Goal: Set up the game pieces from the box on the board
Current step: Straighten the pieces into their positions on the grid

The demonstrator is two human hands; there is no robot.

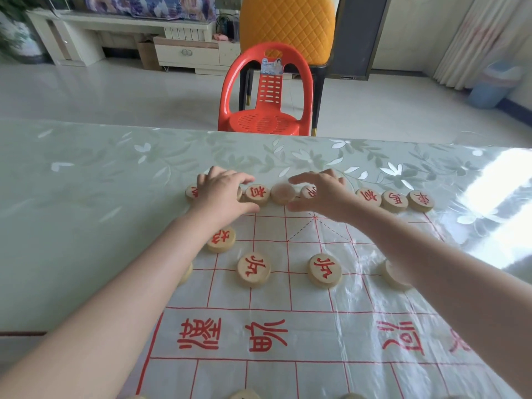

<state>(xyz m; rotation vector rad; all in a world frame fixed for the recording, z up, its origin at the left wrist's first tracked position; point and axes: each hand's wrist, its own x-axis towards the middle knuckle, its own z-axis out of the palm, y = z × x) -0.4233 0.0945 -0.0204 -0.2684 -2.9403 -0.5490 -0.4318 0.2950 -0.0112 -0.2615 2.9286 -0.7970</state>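
- Pale green flower-print glossy table cover (86, 211) takes up the whole 9 o'clock side, with the see-through plastic board with red grid lines (288, 335) lying on it.
- Left hand (223, 194) is at about 11 o'clock on the board, palm down. Its fingers are bent over a back-row piece, and I honestly can't tell if it's gripping it.
- Just at its 6 o'clock sits a round pale wooden disc with a red character (221, 239).
- Blurry plain-looking disc (283, 192) sits between the two hands in the back row.
- Right hand (322, 194) is at 12 o'clock, fingers spread and loose, holding nothing.
- Two matching red-character discs (253, 269) sit at the hands' 6 o'clock, well apart.
- Three more red-lettered discs (394, 200) line up touching at 1 o'clock.
- Red plastic chair (267, 96) stands beyond the table at 12.
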